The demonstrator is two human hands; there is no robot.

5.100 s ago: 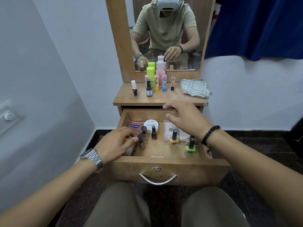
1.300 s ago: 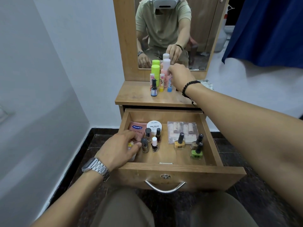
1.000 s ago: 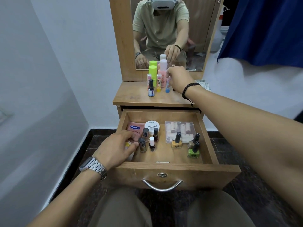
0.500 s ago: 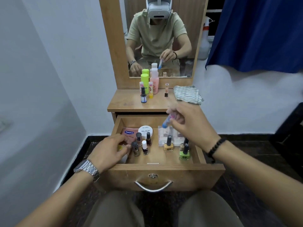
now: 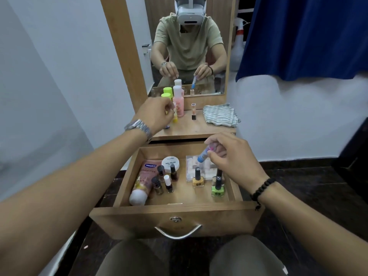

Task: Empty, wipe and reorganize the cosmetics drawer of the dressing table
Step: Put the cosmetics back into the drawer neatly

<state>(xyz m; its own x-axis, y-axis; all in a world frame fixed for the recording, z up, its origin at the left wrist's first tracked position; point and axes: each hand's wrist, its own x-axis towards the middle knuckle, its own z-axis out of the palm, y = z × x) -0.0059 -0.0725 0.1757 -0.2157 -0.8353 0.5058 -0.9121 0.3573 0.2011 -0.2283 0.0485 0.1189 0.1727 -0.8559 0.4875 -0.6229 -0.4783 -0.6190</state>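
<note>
The right hand (image 5: 229, 156) pinches a light, slick blue tube (image 5: 203, 155) by its cap; the left hand (image 5: 157, 114) curls at the yellow tube (image 5: 175, 118), grip unclear

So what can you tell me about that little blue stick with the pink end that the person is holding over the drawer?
The small blue tube with a pink cap looks like smooth plastic, a slim cylinder like a lip balm. The right hand pinches its pink upper end between fingertips and thumb, so it hangs tilted, blue end down and to the left. It is in the air above the back of the open wooden drawer, over a clear plastic box, touching only the hand.
</note>
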